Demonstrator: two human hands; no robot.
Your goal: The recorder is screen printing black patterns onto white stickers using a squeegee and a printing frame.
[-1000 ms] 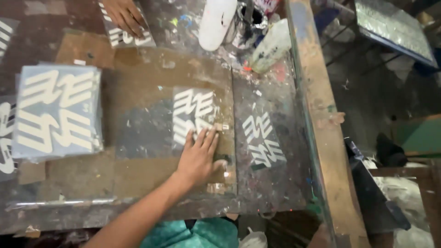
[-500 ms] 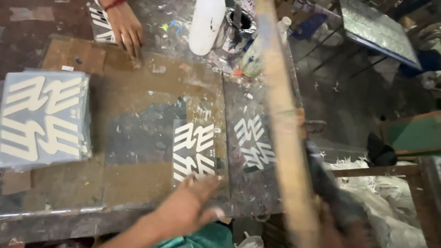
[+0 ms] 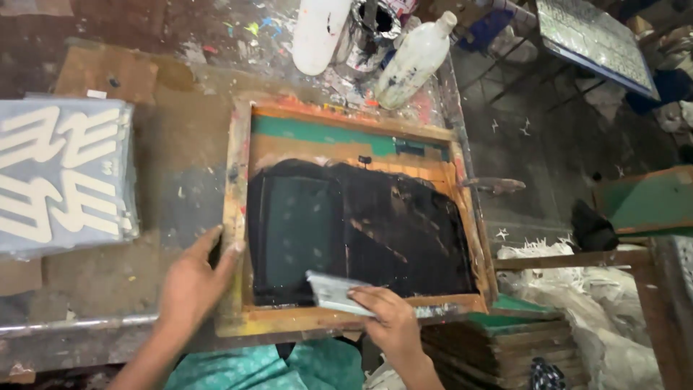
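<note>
On the tabletop (image 3: 108, 282) we see a printing frame (image 3: 354, 318) with black ink. Our left hand (image 3: 191, 282) presses its edge with spread fingers; our right hand (image 3: 390, 318) grips a squeegee (image 3: 332, 292).

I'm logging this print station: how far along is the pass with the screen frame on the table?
Done: the wooden screen frame lies flat on the table; a printed stack sits to its left. In hand: left hand steadies the frame's edge, right hand holds the squeegee at the near end. Left: the pull across the dark ink looks unfinished.
</note>
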